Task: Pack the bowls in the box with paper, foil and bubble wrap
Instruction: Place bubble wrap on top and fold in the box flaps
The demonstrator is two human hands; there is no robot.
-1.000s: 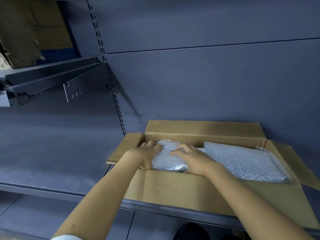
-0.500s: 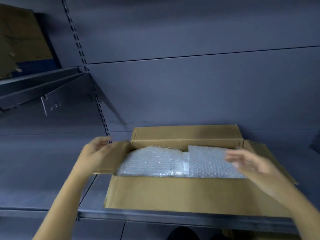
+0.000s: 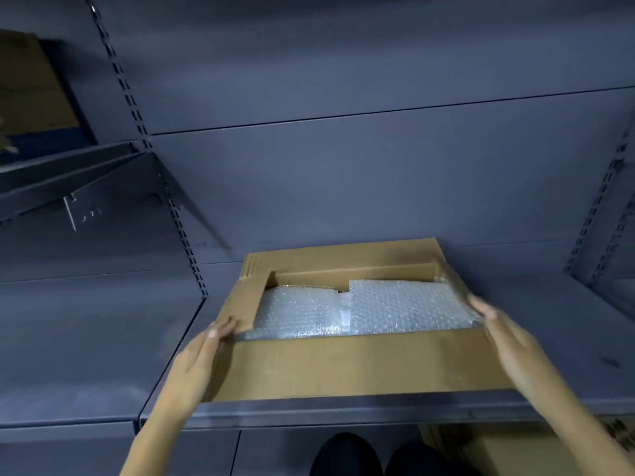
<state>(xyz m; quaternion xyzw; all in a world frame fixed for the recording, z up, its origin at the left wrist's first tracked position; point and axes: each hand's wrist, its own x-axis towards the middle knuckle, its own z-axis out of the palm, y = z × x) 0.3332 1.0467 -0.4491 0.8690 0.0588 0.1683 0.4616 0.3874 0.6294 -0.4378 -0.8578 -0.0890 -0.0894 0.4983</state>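
Observation:
A brown cardboard box [image 3: 357,365] sits on the dark grey shelf [image 3: 86,355]. Inside lie two bundles in bubble wrap, one on the left [image 3: 295,312] and one on the right [image 3: 405,305]; the bowls themselves are hidden. My left hand [image 3: 202,352] rests with straight fingers against the left side flap [image 3: 240,305], which is folded up and inward over the box. On the other side, my right hand [image 3: 505,338] presses flat on the raised right flap at the box's right edge. The back flap [image 3: 340,257] stands against the wall.
An upper shelf on a bracket [image 3: 79,180] juts out at the left, with brown cardboard [image 3: 31,87] leaning above it. Slotted uprights [image 3: 151,159] run up the back wall. Another cardboard box [image 3: 515,448] and dark shoes [image 3: 347,455] show below the shelf.
Both hands left the bubble-wrapped bundles and went out to the side flaps. The left and right flaps, earlier spread outward, now stand folded up toward the box.

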